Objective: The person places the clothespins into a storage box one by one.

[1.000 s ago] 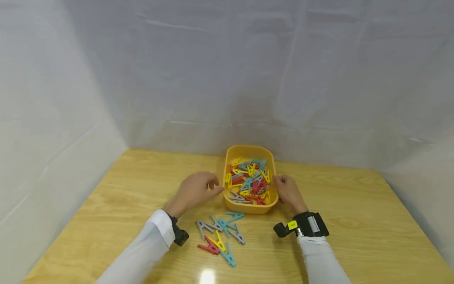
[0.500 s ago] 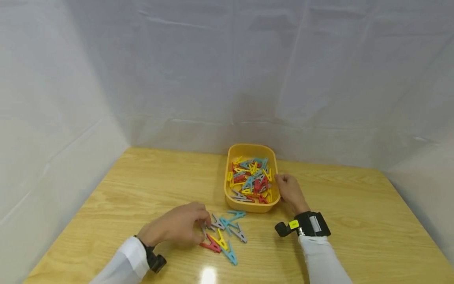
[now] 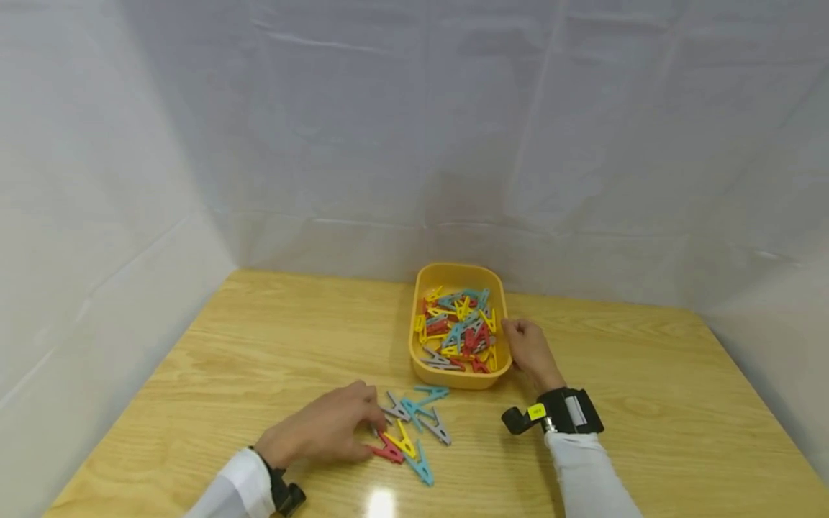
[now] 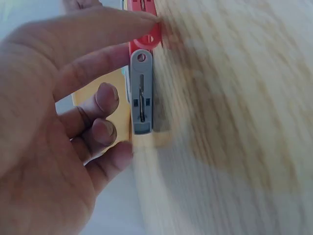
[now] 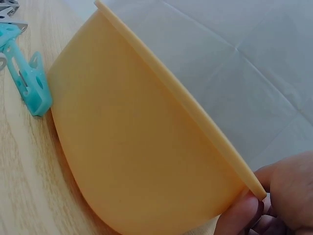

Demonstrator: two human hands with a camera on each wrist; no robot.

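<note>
A yellow tub [image 3: 457, 377] stands on the wooden table [image 3: 622, 374] toward the back, filled with a loose heap of pegs [image 3: 456, 329] in yellow, red, blue and grey. The right hand [image 3: 527, 347] holds the tub's right rim, thumb and fingers pinching the edge; the right wrist view shows the fingertips [image 5: 239, 215] under the lip. In front of the tub a small scatter of pegs [image 3: 414, 424] lies on the table. The left hand [image 3: 324, 430] rests at the scatter's left edge, fingers curled around a grey peg [image 4: 141, 93] with a red peg [image 4: 146, 39] beside it under the forefinger. Half a second ago the left hand was a little higher over the scatter; it has since settled nearer the red peg, while the right hand and tub have stayed put.
</note>
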